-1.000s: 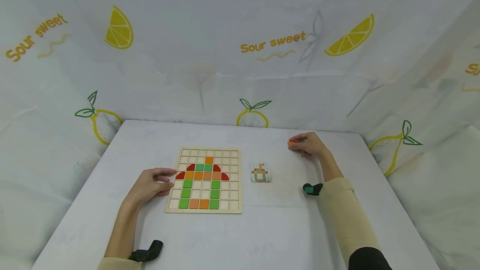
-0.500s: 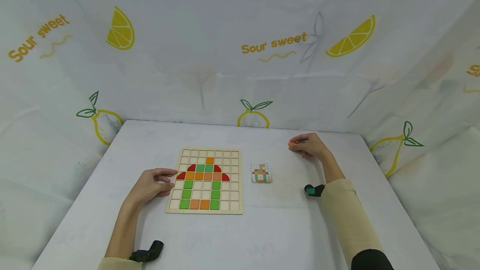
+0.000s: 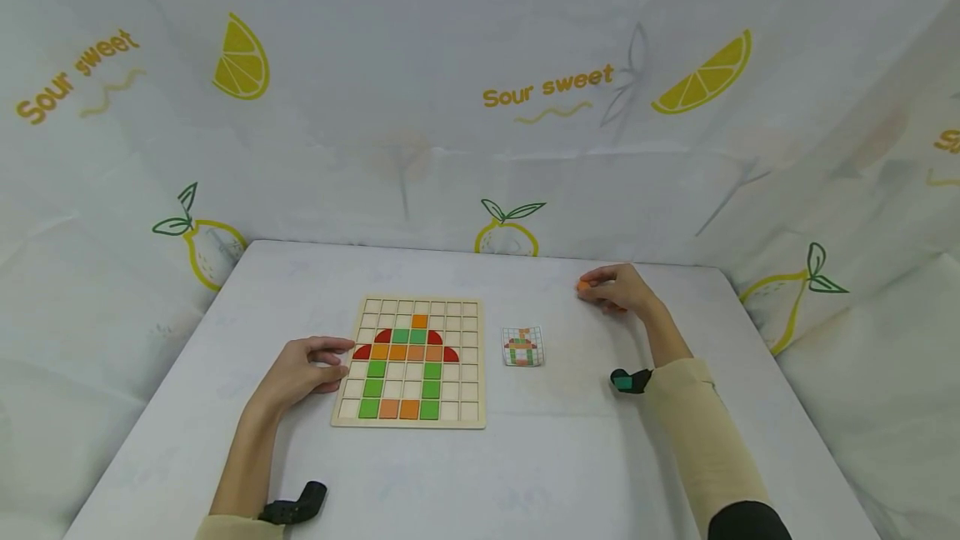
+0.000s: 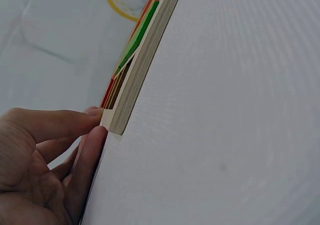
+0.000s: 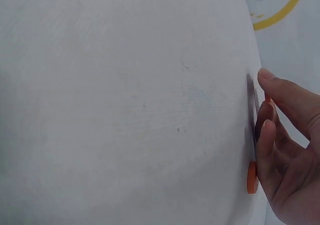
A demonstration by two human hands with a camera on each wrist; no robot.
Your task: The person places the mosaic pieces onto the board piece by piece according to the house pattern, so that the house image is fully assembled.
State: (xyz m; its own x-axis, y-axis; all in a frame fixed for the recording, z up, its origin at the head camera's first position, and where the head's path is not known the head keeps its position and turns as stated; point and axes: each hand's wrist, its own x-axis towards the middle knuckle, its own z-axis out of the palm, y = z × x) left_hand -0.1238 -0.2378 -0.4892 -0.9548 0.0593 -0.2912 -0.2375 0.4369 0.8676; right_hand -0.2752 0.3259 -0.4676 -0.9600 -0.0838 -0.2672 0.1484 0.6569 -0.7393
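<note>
In the head view a wooden grid board (image 3: 474, 365) holds red, orange and green tiles. My left hand (image 3: 303, 369) rests at its left edge, fingers relaxed. Close up in the left wrist view, thumb and finger touch the board's edge (image 4: 135, 90). Toward the back right, my right hand (image 3: 618, 290) pinches a small orange piece (image 3: 582, 286) between thumb and fingertips; its exact shape is mostly covered. The right wrist view shows a second orange piece (image 5: 252, 177) on the table just beneath that hand, partly hidden by the fingers.
A small pattern card (image 3: 522, 346) lies right of the board, printed with a similar coloured figure on a grid. The white table (image 3: 555, 473) meets a lemon-print curtain (image 3: 345, 107) at the back. Wrist-worn cameras sit by both forearms.
The orange piece in my right fingertips has turned slightly, and that hand has barely shifted. My left hand stays against the board, whose tiles look the same.
</note>
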